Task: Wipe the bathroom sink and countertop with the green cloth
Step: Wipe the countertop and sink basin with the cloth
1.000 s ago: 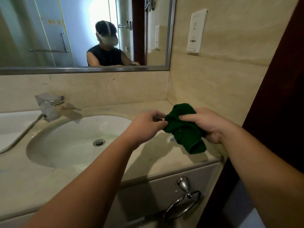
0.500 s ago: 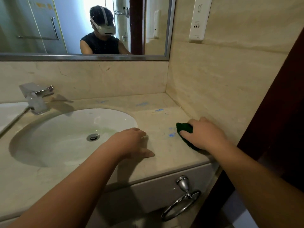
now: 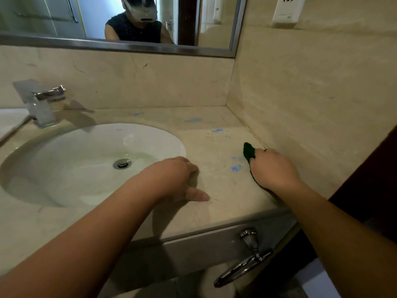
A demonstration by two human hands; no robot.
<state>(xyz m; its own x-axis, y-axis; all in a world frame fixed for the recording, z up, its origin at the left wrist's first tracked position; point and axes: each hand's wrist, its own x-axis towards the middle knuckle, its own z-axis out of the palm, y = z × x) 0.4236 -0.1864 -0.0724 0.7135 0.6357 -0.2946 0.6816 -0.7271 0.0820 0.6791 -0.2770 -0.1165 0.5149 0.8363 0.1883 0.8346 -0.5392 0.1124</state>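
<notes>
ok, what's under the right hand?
The green cloth, pressed on the countertop by the right hand. Only its edges show; the rest, and any marks beneath, are covered.

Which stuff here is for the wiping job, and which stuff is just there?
For the job:
green cloth under the right hand
countertop with blue smudges
sink
left hand, resting beside the sink

Just there:
tap
mirror
wall socket
towel ring

Beige stone countertop (image 3: 214,214) (blue smudges (image 3: 235,168)) under green cloth (image 3: 248,152), both hands.
</notes>
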